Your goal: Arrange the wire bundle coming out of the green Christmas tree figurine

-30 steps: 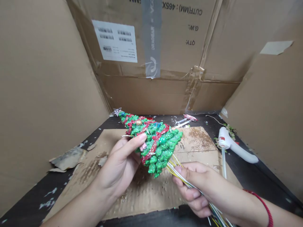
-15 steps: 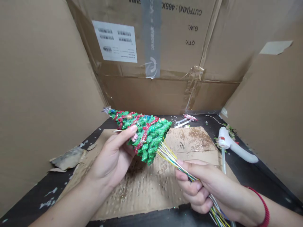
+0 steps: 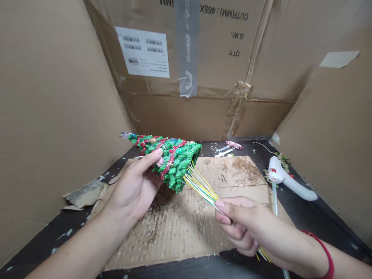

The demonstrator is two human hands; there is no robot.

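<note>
My left hand (image 3: 139, 182) is closed around a small green Christmas tree ornament (image 3: 177, 166) with red garlands, coloured baubles and a star at its tip. The tree lies on its side in the air, tip to the left, its open base turned to the right. From inside that base runs a bundle of thin yellow, white and green wires (image 3: 202, 186). My right hand (image 3: 244, 223) pinches the bundle, and a few wire ends poke out below the palm. What lies inside the tree is hidden.
Beneath the hands is a glitter-strewn cardboard sheet (image 3: 186, 228) on a dark table. A white glue gun (image 3: 290, 180) lies on the right, with greenery behind it. Red-and-white string (image 3: 233, 145) sits at the back, and a torn scrap (image 3: 85, 194) at the left. Cardboard walls (image 3: 186, 116) enclose the space.
The tree has shifted slightly left and turned, so its hollow base shows more. A longer stretch of wires shows between tree and right hand, and shorter ends stick out behind that hand.
</note>
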